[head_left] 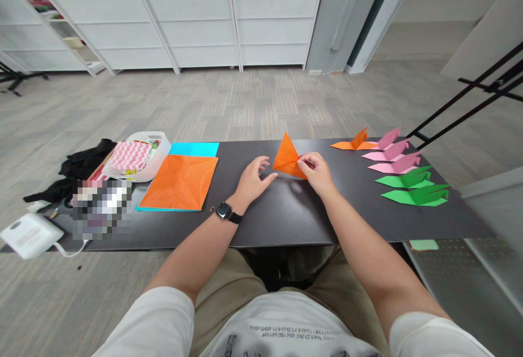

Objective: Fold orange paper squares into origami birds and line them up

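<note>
A folded orange sheet of origami paper (286, 156), roughly triangular with its point upward, is held just above the dark table. My right hand (317, 171) pinches its right lower edge between thumb and fingers. To the left of the paper is my left hand (255, 176), fingers apart and holding nothing, its thumb tip close to the paper's lower left corner. Whether that thumb touches the paper I cannot tell. Creases run across the orange paper's face.
Left of my hands lies a stack of orange paper (180, 182) over blue sheets (196, 149). Beyond it are a white basket (157, 166), black cloth (87, 158) and a white device (31, 235). Folded paper birds in orange (354, 141), pink (392, 152) and green (414, 196) line the right side.
</note>
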`<state>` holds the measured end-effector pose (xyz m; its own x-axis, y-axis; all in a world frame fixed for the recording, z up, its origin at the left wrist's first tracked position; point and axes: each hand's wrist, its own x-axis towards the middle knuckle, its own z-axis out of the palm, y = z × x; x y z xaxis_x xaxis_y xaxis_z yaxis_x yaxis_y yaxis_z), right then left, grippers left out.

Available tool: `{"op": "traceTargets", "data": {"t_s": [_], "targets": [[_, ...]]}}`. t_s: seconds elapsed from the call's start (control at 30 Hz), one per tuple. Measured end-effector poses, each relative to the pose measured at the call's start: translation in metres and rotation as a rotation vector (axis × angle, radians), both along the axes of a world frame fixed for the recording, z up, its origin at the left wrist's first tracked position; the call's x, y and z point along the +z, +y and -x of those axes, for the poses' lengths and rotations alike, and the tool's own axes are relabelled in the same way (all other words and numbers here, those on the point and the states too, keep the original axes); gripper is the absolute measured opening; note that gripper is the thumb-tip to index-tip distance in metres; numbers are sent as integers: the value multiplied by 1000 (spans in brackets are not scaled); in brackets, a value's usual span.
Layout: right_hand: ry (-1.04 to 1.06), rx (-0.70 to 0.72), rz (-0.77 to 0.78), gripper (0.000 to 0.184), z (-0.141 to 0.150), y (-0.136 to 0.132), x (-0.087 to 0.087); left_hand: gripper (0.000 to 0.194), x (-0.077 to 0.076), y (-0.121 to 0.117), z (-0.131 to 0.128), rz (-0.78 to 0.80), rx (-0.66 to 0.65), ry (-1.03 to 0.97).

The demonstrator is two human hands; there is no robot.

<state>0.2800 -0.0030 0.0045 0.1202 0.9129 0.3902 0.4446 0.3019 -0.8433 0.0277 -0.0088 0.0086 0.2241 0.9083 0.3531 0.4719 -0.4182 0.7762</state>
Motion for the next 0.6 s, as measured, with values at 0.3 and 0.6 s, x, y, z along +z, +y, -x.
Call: {"op": "traceTargets", "data": {"t_s": [0.3,0.6], "targets": [[102,168,-4,31,6,-4,6,10,1,6,6,45,-21,-80],[-54,234,-36,25,2,-2,-2,12,3,6,10,-11,-50,-92]]}}
